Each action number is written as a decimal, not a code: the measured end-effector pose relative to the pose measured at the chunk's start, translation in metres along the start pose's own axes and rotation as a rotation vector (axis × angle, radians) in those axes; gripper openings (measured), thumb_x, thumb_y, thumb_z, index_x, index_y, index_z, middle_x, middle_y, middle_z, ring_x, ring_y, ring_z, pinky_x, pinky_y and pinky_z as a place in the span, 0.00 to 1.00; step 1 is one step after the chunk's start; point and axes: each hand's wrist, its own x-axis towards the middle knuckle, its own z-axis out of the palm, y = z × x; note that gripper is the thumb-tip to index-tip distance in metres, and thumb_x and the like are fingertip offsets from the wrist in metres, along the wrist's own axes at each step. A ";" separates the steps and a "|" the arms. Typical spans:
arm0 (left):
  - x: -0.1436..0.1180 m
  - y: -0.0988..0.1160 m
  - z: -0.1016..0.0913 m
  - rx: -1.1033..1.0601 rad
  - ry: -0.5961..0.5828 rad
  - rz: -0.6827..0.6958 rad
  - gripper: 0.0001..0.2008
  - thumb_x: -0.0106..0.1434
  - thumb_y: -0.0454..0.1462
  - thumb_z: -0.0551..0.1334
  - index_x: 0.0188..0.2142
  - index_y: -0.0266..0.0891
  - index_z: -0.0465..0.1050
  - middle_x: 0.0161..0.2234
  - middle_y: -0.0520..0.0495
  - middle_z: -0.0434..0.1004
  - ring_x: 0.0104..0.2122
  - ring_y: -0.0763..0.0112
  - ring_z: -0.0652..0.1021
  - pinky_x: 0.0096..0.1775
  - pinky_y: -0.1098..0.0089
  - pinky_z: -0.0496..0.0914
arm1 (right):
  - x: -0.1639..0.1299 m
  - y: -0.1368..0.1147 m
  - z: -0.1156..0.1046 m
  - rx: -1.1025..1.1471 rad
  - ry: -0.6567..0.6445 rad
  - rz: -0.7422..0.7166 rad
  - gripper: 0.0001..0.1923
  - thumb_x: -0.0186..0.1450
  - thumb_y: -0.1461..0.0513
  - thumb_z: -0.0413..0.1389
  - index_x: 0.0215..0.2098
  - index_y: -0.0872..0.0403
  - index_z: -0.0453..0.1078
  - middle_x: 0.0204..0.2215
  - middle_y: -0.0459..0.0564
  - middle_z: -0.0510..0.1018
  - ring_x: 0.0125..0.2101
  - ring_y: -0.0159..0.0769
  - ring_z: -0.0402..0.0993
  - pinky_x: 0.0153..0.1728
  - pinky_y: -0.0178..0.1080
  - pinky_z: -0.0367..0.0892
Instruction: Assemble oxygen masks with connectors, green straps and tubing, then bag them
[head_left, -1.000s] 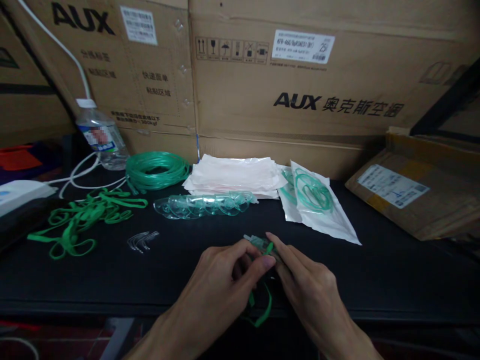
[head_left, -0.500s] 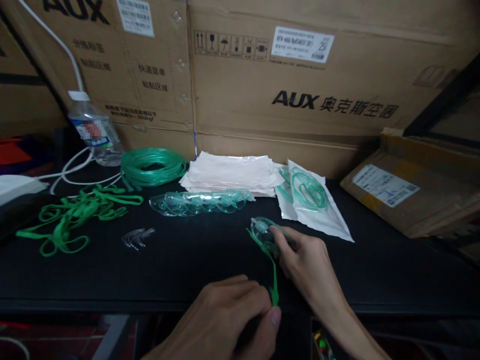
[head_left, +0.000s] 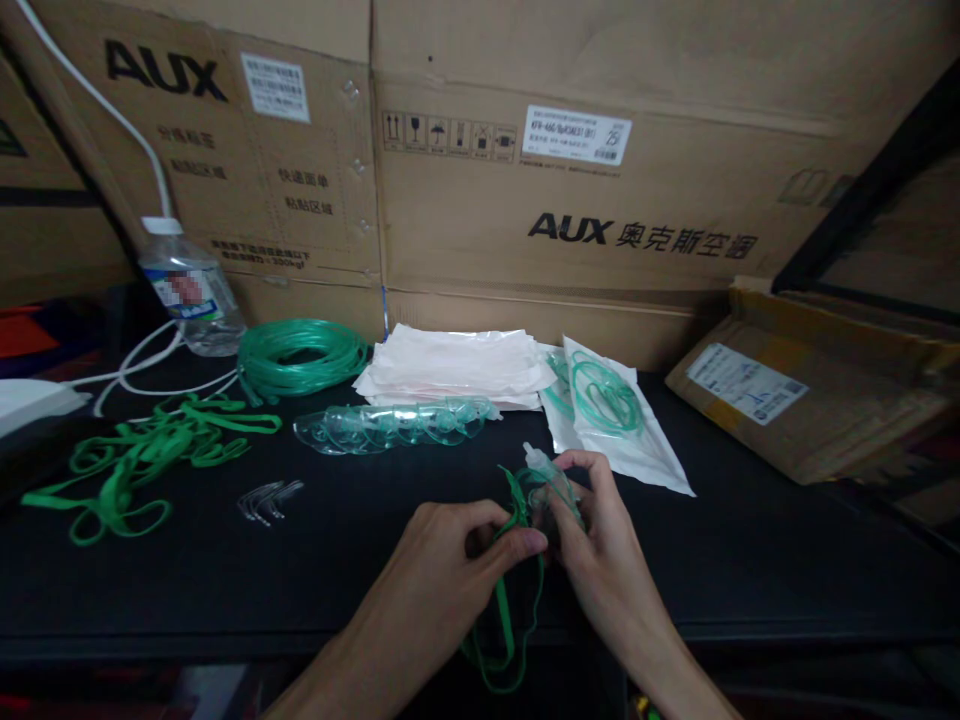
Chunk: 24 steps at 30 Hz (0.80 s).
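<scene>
Between my hands is a clear, greenish oxygen mask [head_left: 551, 482] with a pale connector at its tip. My right hand [head_left: 600, 525] is closed around the mask's right side. A green elastic strap [head_left: 504, 610] hangs in a loop below the mask, and my left hand [head_left: 469, 560] pinches it between thumb and forefinger, close to the mask's left edge. Fingers partly cover where strap and mask meet, so I cannot tell how they join there. Beyond my hands lies a row of nested clear masks [head_left: 390, 428].
On the black table [head_left: 315, 580] lie a heap of green straps [head_left: 142, 460], thin metal strips [head_left: 270, 500], coiled green tubing [head_left: 300, 355], stacked white pouches [head_left: 457, 365] and packed tubing [head_left: 607, 400]. A bottle [head_left: 191, 300], large cartons [head_left: 465, 220] and a taped box [head_left: 795, 400] stand behind.
My left hand has moved up and forward to the mask, carrying the strap, which now hangs in a loop. The right hand has turned the mask slightly. The camera view has shifted a little.
</scene>
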 end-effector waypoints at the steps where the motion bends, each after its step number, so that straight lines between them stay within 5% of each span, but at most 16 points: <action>1: 0.002 0.000 0.000 0.003 0.012 0.005 0.20 0.66 0.50 0.60 0.27 0.38 0.76 0.19 0.58 0.60 0.21 0.76 0.61 0.25 0.72 0.52 | 0.000 -0.001 0.001 0.027 -0.021 0.007 0.15 0.71 0.50 0.52 0.51 0.47 0.59 0.27 0.40 0.71 0.23 0.30 0.64 0.22 0.31 0.61; 7: 0.002 -0.003 -0.005 -0.032 -0.024 0.067 0.20 0.70 0.49 0.57 0.31 0.41 0.81 0.22 0.56 0.71 0.23 0.75 0.66 0.26 0.72 0.55 | -0.001 -0.017 -0.004 0.285 -0.262 0.068 0.16 0.66 0.52 0.63 0.45 0.52 0.68 0.28 0.40 0.69 0.26 0.27 0.64 0.28 0.30 0.63; 12: 0.001 -0.004 -0.009 -0.133 -0.035 0.053 0.19 0.69 0.48 0.58 0.32 0.40 0.81 0.28 0.53 0.79 0.25 0.74 0.69 0.29 0.73 0.59 | -0.003 -0.013 -0.011 0.375 -0.341 0.122 0.18 0.63 0.55 0.66 0.46 0.50 0.67 0.30 0.42 0.76 0.29 0.28 0.71 0.31 0.31 0.67; 20: -0.014 0.004 -0.014 -0.052 0.005 0.039 0.15 0.68 0.45 0.60 0.33 0.40 0.82 0.22 0.57 0.67 0.23 0.76 0.65 0.27 0.74 0.55 | 0.012 0.003 0.001 0.226 -0.069 0.013 0.26 0.53 0.52 0.72 0.38 0.51 0.63 0.20 0.41 0.77 0.21 0.33 0.74 0.24 0.33 0.70; 24: -0.022 -0.002 -0.006 -0.010 -0.110 0.020 0.13 0.64 0.44 0.62 0.29 0.39 0.80 0.20 0.56 0.65 0.22 0.76 0.66 0.26 0.74 0.55 | 0.016 -0.004 0.003 0.204 0.039 0.017 0.26 0.54 0.51 0.71 0.38 0.50 0.63 0.20 0.42 0.77 0.22 0.35 0.73 0.25 0.34 0.70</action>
